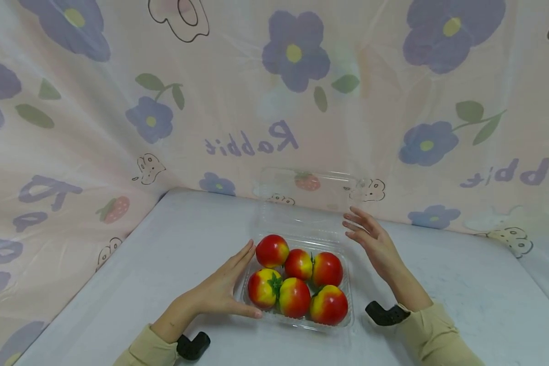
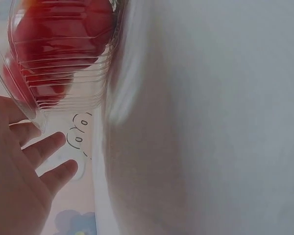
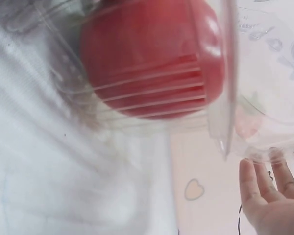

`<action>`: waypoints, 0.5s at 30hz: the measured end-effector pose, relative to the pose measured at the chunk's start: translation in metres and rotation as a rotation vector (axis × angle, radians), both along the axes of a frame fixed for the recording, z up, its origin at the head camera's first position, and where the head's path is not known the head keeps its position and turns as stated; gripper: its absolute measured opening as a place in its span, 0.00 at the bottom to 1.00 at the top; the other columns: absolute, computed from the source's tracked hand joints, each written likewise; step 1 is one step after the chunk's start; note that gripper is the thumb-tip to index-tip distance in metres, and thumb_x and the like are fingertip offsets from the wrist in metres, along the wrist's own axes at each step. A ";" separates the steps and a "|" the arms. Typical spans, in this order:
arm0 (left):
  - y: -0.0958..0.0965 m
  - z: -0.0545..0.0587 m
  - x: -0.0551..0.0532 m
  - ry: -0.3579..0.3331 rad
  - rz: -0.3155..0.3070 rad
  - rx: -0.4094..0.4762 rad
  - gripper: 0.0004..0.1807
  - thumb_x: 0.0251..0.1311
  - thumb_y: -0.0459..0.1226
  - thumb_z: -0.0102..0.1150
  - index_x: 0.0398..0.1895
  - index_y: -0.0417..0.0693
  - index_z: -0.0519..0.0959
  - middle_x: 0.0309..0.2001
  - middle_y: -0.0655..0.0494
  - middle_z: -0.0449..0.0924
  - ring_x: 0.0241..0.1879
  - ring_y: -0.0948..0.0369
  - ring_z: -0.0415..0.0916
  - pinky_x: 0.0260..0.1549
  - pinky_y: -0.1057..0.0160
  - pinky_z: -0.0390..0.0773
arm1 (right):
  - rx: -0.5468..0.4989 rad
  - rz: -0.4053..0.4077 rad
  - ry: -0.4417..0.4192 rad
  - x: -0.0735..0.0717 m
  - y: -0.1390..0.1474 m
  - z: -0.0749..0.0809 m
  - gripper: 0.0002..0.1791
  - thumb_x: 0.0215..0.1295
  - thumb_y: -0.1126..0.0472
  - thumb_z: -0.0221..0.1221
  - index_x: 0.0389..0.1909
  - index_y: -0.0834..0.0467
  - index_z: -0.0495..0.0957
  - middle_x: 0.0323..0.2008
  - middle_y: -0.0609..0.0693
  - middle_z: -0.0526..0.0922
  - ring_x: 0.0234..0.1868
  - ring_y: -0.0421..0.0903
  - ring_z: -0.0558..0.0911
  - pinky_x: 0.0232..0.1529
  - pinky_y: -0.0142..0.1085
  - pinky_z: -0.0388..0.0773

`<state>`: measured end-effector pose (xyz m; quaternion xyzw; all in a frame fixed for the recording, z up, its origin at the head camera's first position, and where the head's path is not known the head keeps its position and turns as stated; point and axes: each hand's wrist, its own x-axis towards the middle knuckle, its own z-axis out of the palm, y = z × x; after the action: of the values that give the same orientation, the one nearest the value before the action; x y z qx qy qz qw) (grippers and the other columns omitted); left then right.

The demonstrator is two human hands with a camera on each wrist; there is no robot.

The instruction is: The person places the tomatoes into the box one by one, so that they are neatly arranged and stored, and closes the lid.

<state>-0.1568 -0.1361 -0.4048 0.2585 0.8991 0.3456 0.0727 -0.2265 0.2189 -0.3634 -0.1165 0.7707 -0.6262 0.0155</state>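
A clear plastic clamshell box [image 1: 297,323] sits on the table with its lid [image 1: 297,216] raised at the back. Several red-and-yellow tomatoes [image 1: 295,297] fill its base in two rows. My left hand [image 1: 217,290] is at the box's left side, fingers fairly straight and thumb spread toward the front corner. In the left wrist view, its fingertips [image 2: 54,142] are right at the box's rim. My right hand [image 1: 375,244] is raised beside the lid's right edge. The right wrist view has its fingers [image 3: 279,178] extended, tips at the lid's clear edge.
A white cloth covers the table [image 1: 201,218]. Behind and to the left hangs a pale curtain [image 1: 238,101] printed with flowers, rabbits and lettering. Black curved pieces [image 1: 386,313] are worn at both wrists, near the beige sleeves.
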 end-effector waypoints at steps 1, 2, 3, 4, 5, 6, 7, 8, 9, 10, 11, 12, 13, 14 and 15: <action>0.000 0.000 0.000 -0.002 0.001 0.000 0.66 0.38 0.65 0.68 0.77 0.56 0.42 0.78 0.57 0.34 0.76 0.51 0.42 0.64 0.37 0.60 | -0.010 0.004 0.002 0.001 0.000 0.000 0.31 0.72 0.59 0.50 0.74 0.51 0.53 0.71 0.61 0.60 0.69 0.55 0.65 0.57 0.23 0.71; 0.000 0.000 0.000 -0.003 0.002 0.002 0.66 0.38 0.65 0.68 0.77 0.56 0.42 0.78 0.57 0.34 0.76 0.51 0.42 0.64 0.37 0.61 | -0.019 0.009 0.006 0.001 0.000 0.001 0.31 0.72 0.60 0.49 0.73 0.52 0.54 0.71 0.61 0.60 0.68 0.54 0.66 0.56 0.23 0.71; 0.000 0.000 0.000 -0.004 0.002 0.004 0.66 0.38 0.65 0.68 0.77 0.56 0.42 0.78 0.56 0.34 0.76 0.50 0.42 0.63 0.37 0.61 | -0.029 0.014 0.009 0.002 0.001 0.001 0.30 0.73 0.61 0.49 0.73 0.52 0.54 0.71 0.62 0.60 0.68 0.52 0.67 0.56 0.22 0.72; 0.000 0.000 0.000 -0.006 0.003 0.008 0.66 0.38 0.64 0.68 0.77 0.56 0.43 0.78 0.56 0.34 0.76 0.50 0.42 0.63 0.37 0.61 | -0.039 0.019 0.011 0.003 0.001 0.001 0.29 0.73 0.61 0.48 0.73 0.52 0.54 0.71 0.62 0.60 0.67 0.50 0.68 0.56 0.22 0.72; 0.000 0.000 0.000 -0.006 0.003 0.011 0.66 0.37 0.64 0.69 0.77 0.56 0.43 0.78 0.56 0.34 0.76 0.50 0.42 0.63 0.37 0.60 | -0.049 0.024 0.014 0.003 0.001 0.002 0.29 0.73 0.62 0.47 0.73 0.52 0.55 0.70 0.63 0.60 0.66 0.47 0.69 0.56 0.22 0.72; 0.000 0.000 0.000 -0.007 0.003 0.014 0.66 0.37 0.64 0.69 0.77 0.56 0.43 0.78 0.56 0.34 0.76 0.50 0.41 0.63 0.36 0.60 | -0.055 0.027 0.017 0.004 0.002 0.002 0.28 0.73 0.61 0.47 0.73 0.52 0.56 0.70 0.63 0.60 0.65 0.45 0.69 0.56 0.22 0.72; 0.000 0.000 0.000 -0.007 0.002 0.016 0.66 0.38 0.64 0.69 0.77 0.56 0.43 0.78 0.56 0.34 0.76 0.50 0.41 0.63 0.36 0.60 | -0.063 0.031 0.020 0.004 0.002 0.002 0.28 0.74 0.61 0.47 0.72 0.53 0.56 0.70 0.63 0.60 0.64 0.43 0.70 0.56 0.22 0.72; 0.000 0.000 0.000 -0.007 0.000 0.018 0.66 0.38 0.63 0.69 0.77 0.56 0.43 0.78 0.56 0.34 0.76 0.50 0.41 0.63 0.36 0.60 | -0.070 0.034 0.023 0.005 0.003 0.003 0.27 0.74 0.61 0.47 0.72 0.53 0.57 0.70 0.63 0.60 0.63 0.41 0.70 0.56 0.22 0.72; 0.000 0.000 0.000 -0.006 -0.001 0.020 0.66 0.38 0.63 0.69 0.77 0.56 0.43 0.78 0.56 0.34 0.76 0.50 0.41 0.63 0.36 0.60 | -0.074 0.037 0.026 0.005 0.003 0.003 0.26 0.74 0.60 0.46 0.72 0.53 0.57 0.70 0.63 0.60 0.62 0.40 0.71 0.56 0.23 0.72; 0.000 0.000 0.000 -0.005 -0.002 0.021 0.66 0.38 0.63 0.69 0.77 0.56 0.42 0.78 0.56 0.34 0.76 0.50 0.41 0.64 0.37 0.59 | -0.075 0.039 0.029 0.006 0.003 0.003 0.26 0.74 0.60 0.46 0.72 0.53 0.58 0.70 0.63 0.61 0.62 0.39 0.71 0.56 0.23 0.72; 0.000 0.000 0.000 -0.001 -0.003 0.019 0.66 0.38 0.63 0.69 0.77 0.56 0.42 0.78 0.56 0.34 0.76 0.50 0.41 0.64 0.37 0.60 | -0.076 0.042 0.031 0.006 0.004 0.003 0.26 0.75 0.59 0.45 0.71 0.53 0.58 0.70 0.62 0.61 0.62 0.39 0.71 0.56 0.23 0.72; 0.000 0.000 0.000 0.000 -0.005 0.021 0.66 0.38 0.63 0.69 0.77 0.56 0.42 0.78 0.56 0.34 0.76 0.50 0.41 0.64 0.37 0.59 | -0.075 0.044 0.033 0.006 0.004 0.003 0.25 0.75 0.58 0.45 0.71 0.52 0.58 0.69 0.60 0.62 0.62 0.38 0.71 0.57 0.23 0.72; 0.000 0.000 0.000 0.001 -0.006 0.022 0.66 0.38 0.63 0.69 0.77 0.56 0.42 0.78 0.56 0.34 0.76 0.50 0.41 0.64 0.37 0.59 | -0.075 0.049 0.035 0.007 0.005 0.003 0.25 0.76 0.58 0.44 0.71 0.52 0.58 0.69 0.58 0.64 0.63 0.39 0.71 0.57 0.24 0.71; 0.000 0.000 0.000 0.002 -0.007 0.025 0.66 0.38 0.63 0.70 0.77 0.56 0.42 0.78 0.56 0.34 0.76 0.50 0.41 0.64 0.37 0.59 | -0.075 0.054 0.038 0.007 0.005 0.003 0.25 0.76 0.58 0.43 0.71 0.52 0.58 0.68 0.56 0.65 0.63 0.39 0.70 0.58 0.24 0.71; 0.000 0.000 0.000 0.003 -0.008 0.026 0.66 0.38 0.63 0.70 0.77 0.56 0.42 0.78 0.56 0.34 0.76 0.50 0.41 0.64 0.37 0.59 | -0.074 0.058 0.040 0.007 0.005 0.003 0.25 0.76 0.57 0.42 0.71 0.52 0.58 0.68 0.53 0.66 0.63 0.40 0.70 0.58 0.25 0.71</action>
<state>-0.1564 -0.1363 -0.4052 0.2632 0.8938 0.3565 0.0695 -0.2195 0.2243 -0.3603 -0.1520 0.7434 -0.6512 0.0139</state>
